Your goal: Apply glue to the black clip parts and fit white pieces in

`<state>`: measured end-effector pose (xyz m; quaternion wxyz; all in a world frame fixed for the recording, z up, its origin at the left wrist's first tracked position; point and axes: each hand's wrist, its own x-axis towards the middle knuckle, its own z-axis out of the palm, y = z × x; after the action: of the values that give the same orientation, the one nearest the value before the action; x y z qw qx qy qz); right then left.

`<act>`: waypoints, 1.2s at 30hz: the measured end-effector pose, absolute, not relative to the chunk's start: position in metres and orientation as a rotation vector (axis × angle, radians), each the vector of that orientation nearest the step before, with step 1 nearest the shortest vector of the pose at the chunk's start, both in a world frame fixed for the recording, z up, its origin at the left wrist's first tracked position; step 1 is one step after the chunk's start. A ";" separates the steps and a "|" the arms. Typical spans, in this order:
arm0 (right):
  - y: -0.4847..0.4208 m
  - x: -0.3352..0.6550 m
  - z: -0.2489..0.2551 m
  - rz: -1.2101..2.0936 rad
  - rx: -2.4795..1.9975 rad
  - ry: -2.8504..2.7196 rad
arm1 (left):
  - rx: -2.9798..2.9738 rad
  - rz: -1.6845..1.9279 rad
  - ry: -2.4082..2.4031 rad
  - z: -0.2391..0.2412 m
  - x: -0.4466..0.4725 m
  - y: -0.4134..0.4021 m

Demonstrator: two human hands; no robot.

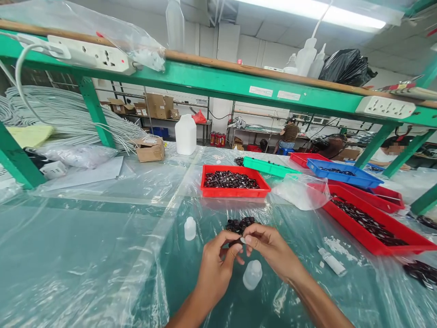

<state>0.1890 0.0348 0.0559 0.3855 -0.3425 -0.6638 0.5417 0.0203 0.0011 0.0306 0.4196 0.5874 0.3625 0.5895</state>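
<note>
My left hand pinches a small dark, glossy piece between thumb and fingertips. Against its end, the fingers of my right hand are closed on a small white piece; its exact kind is too small to make out. Just beyond my fingers lies a pile of similar dark pieces on the plastic-covered table. A small translucent bottle stands below my hands, and a second small white bottle is to their left.
A red tray of dark pieces sits behind the pile. To the right are a long red tray, a blue tray, white bits and a lying bottle. A green shelf beam crosses above; people sit farther back.
</note>
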 end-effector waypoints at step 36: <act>0.036 0.198 0.045 1.203 -0.940 -1.805 | 1.413 1.455 0.912 -0.002 0.028 0.009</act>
<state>0.1978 0.0359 0.0451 0.3791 -0.3678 -0.7064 0.4711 0.0275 0.0092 -0.0018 0.4427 0.5698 0.3677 0.5867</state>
